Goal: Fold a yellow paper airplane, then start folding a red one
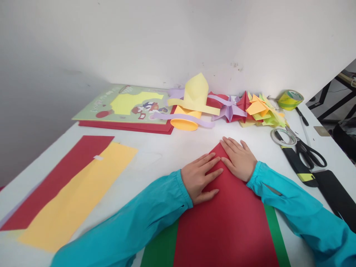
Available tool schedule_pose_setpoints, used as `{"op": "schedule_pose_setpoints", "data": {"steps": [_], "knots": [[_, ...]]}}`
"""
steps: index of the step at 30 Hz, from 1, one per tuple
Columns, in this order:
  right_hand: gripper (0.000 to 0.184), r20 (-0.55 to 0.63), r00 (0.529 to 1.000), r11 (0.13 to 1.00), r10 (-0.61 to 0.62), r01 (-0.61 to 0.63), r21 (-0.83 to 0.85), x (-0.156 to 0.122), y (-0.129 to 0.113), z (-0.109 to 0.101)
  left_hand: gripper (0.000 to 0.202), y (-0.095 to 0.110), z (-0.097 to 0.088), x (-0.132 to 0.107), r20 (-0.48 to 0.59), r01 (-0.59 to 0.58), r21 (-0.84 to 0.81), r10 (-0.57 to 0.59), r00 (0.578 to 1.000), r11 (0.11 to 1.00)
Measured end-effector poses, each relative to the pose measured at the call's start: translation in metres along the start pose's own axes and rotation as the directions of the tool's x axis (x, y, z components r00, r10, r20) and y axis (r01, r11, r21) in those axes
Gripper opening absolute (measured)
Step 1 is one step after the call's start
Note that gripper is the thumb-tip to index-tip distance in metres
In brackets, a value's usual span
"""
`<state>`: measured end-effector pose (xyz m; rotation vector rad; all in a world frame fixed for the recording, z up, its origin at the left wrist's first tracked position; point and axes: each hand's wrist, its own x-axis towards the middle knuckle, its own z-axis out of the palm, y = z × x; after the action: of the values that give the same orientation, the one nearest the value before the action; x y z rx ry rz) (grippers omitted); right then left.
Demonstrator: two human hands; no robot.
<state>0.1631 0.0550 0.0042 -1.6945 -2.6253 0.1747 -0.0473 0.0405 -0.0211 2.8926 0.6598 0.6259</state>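
A red paper sheet lies in front of me on a green sheet, its far end folded into a point. My left hand rests flat on the left folded flap, fingers spread. Flat on the right flap lies my right hand, its fingers stretched toward the tip. Both arms wear turquoise sleeves.
Red strip and yellow strip of paper lie at left. A picture book on red sheets sits at the back. Folded paper shapes, a tape roll, scissors, a utility knife and a black object lie at right.
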Motion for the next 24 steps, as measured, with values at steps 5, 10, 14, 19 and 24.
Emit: {"op": "schedule_pose_setpoints", "data": {"steps": [5, 10, 14, 19, 24], "knots": [[0.058, -0.002, 1.000, 1.000, 0.003, -0.003, -0.011, 0.000, 0.000, 0.000, 0.052, 0.000, -0.001, 0.000, 0.012, 0.002, 0.001, -0.002, 1.000, 1.000], [0.058, 0.001, 1.000, 1.000, 0.009, -0.009, -0.012, 0.000, -0.001, 0.000, 0.051, 0.000, 0.000, -0.001, 0.015, 0.003, -0.003, -0.003, 1.000, 1.000], [0.058, 0.009, 1.000, 1.000, 0.009, -0.009, -0.009, 0.000, -0.001, -0.001, 0.052, 0.000, 0.001, -0.001, 0.015, 0.007, 0.000, -0.007, 1.000, 1.000], [0.053, 0.023, 1.000, 0.999, 0.001, 0.000, -0.043, 0.001, -0.002, -0.007, 0.052, 0.001, -0.001, 0.001, 0.017, 0.007, 0.009, -0.007, 1.000, 1.000], [0.050, 0.047, 0.999, 0.999, 0.021, -0.019, -0.041, 0.006, -0.004, -0.015, 0.054, 0.003, -0.003, 0.002, 0.032, 0.011, 0.014, -0.011, 0.999, 1.000]]}}
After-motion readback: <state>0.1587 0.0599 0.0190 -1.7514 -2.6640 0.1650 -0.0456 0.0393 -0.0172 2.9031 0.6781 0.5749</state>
